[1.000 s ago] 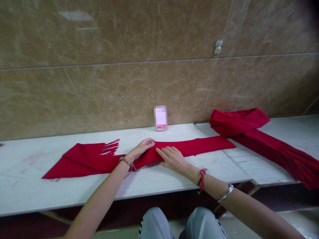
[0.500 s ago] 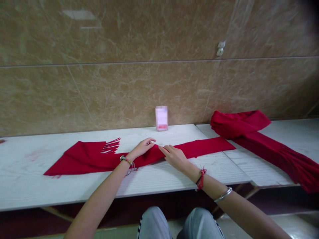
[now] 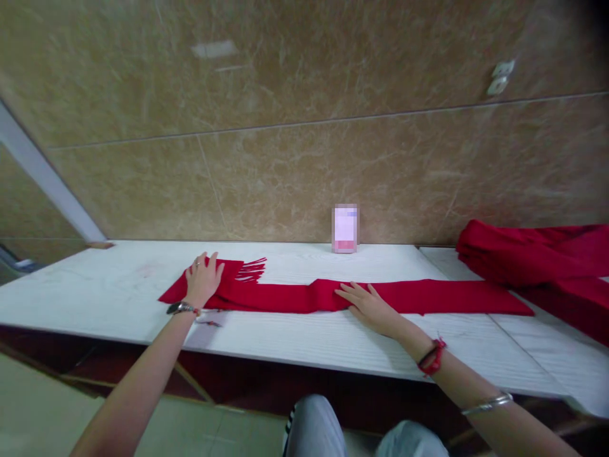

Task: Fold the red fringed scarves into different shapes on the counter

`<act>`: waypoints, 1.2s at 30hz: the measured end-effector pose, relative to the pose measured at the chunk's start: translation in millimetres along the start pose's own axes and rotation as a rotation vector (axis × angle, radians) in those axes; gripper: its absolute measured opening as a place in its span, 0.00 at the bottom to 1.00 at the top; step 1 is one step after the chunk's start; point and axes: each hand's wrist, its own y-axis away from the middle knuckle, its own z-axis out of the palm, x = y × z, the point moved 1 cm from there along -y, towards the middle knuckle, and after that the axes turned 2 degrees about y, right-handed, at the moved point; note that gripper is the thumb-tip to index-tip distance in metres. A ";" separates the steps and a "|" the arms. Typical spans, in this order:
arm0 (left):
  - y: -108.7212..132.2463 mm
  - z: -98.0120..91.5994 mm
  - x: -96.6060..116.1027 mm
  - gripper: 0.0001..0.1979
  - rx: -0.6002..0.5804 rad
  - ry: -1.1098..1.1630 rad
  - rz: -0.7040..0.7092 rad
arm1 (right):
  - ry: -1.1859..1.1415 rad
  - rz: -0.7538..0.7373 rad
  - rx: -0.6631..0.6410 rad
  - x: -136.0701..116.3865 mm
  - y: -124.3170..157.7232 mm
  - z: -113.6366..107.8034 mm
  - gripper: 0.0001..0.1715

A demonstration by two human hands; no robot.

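Note:
A long red scarf (image 3: pixel 280 297) lies folded into a narrow strip along the white tabletop. Its left end is turned back at an angle, and the fringe (image 3: pixel 251 270) points right. My left hand (image 3: pixel 203 279) rests on that turned-back end, fingers spread, palm down. Near the middle of the strip, my right hand (image 3: pixel 368 308) lies with its fingers stretched out on the cloth. Neither hand grips the fabric. A small raised crease shows in the scarf just left of my right fingertips.
A second heap of red cloth (image 3: pixel 528 254) sits at the right, close to the strip's right end. Against the tiled wall leans a small blurred-out upright rectangle (image 3: pixel 345 228). The white table (image 3: pixel 295 343) has a front edge above my knees and a seam at right.
My left hand has moved left, from the middle of the scarf to its turned-back end. My right hand has flattened on the strip, which lies straighter. The view has swung left.

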 end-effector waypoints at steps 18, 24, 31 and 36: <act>23.6 -20.5 -69.1 0.29 -0.199 -0.257 0.050 | 0.081 -0.199 0.156 14.1 -0.4 9.6 0.30; 13.0 -14.1 4.9 0.31 -0.296 -0.012 0.363 | 0.307 -0.101 0.228 5.2 4.3 -4.4 0.27; 0.4 41.0 162.6 0.19 -0.646 0.463 0.503 | 0.316 0.074 0.113 -6.8 17.3 -10.4 0.27; -6.6 81.8 235.0 0.13 -0.944 0.639 0.343 | 0.355 0.158 0.121 -8.6 15.0 -15.0 0.24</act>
